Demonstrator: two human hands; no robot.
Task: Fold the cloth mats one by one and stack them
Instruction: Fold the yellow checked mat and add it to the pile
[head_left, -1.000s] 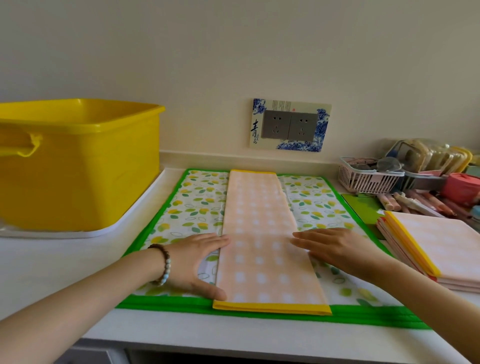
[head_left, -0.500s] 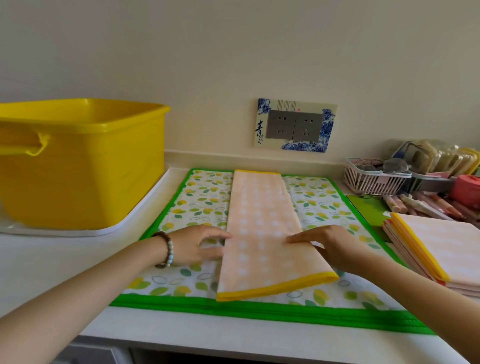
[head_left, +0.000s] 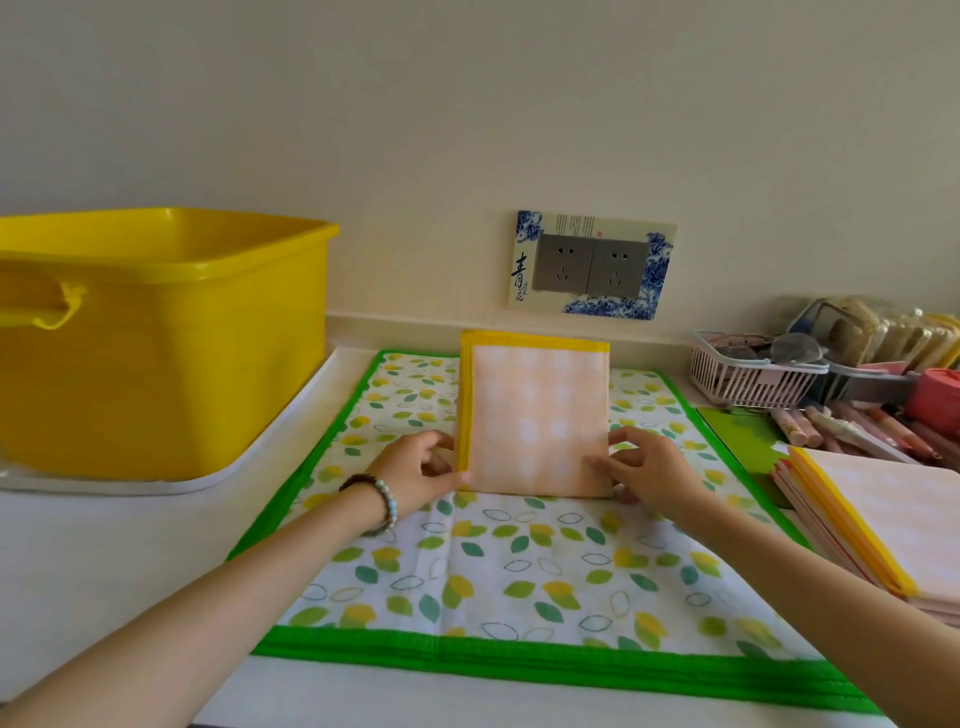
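Observation:
A peach checked cloth mat (head_left: 535, 415) with a yellow border lies folded into a small rectangle on the far half of a leaf-print mat (head_left: 519, 566) edged in green. My left hand (head_left: 421, 470) pinches its near left corner; a bead bracelet is on that wrist. My right hand (head_left: 644, 465) pinches its near right corner. A stack of folded peach mats (head_left: 878, 525) with yellow edges sits at the right.
A big yellow tub (head_left: 156, 338) stands on a white tray (head_left: 270, 441) at the left. At the back right are a white basket (head_left: 753, 374), a red container (head_left: 935, 400) and several pens (head_left: 852, 431). A wall socket (head_left: 592, 265) is behind the mats.
The long peach strip has been folded in half: both hands carried its near end away from me onto the far end. The hands now hold the new fold's corners.

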